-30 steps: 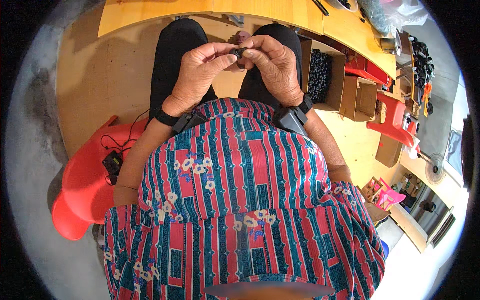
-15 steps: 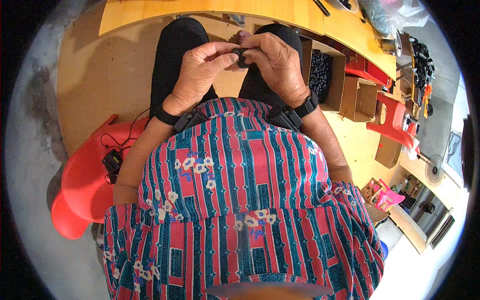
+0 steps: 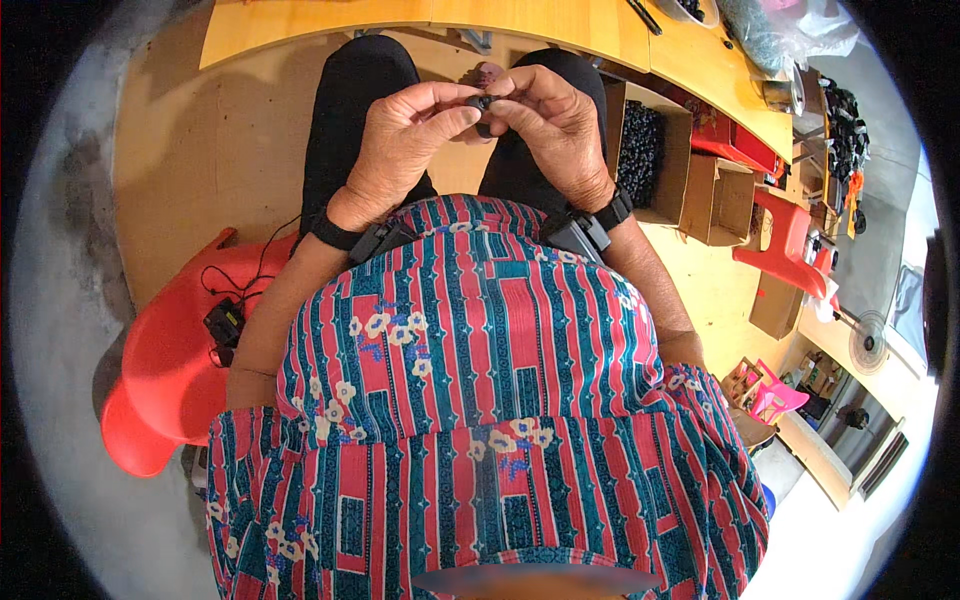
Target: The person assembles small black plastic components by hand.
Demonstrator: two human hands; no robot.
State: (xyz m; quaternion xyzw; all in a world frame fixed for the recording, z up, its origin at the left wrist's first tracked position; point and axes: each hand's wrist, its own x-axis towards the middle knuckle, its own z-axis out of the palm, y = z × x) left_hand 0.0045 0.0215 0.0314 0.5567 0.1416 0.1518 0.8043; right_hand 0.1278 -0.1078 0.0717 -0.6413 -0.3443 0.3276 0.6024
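Observation:
Between my two hands, above my knees, is a small black part; it is too small to tell its kind. My left hand pinches it from the left between thumb and forefinger. From the right, my right hand closes on it with thumb and forefinger. Fingertips cover much of its surface. A dark bit shows just below, near the right thumb. Both wrists wear black straps with small boxes.
A yellow wooden table runs across the far side. To the right stand a carton of small dark parts, an open cardboard box and a red stool. A red chair with a cabled black device is at left.
My right fingers have shifted and opened slightly around the black part, which has turned and shows more between the fingertips. My left hand stays nearly in place.

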